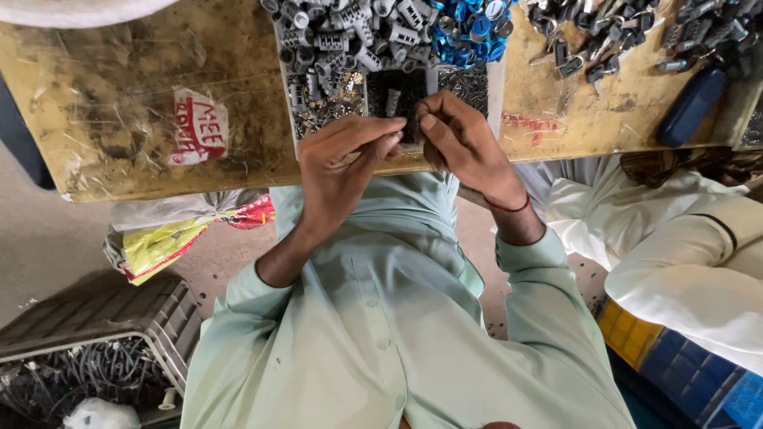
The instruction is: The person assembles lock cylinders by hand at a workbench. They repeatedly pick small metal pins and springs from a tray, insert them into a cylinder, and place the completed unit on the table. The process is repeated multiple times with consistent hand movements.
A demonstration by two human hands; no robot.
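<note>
Worn wooden bench point(143, 119); white parts tray point(497, 95), loose dark metal pieces point(604, 36), dark blue case point(691, 105) on top

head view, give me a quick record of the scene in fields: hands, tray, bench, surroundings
left hand: fingertips pinched at the tray edge, meeting the right hand
right hand: thumb and fingers pinch a small part, too small to tell
tray: compartments hold grey cylinders, blue rings, small metal bits
bench: worn wood, dark parts at far right
surroundings: crate of cables on the floor; another person's white sleeve
</note>
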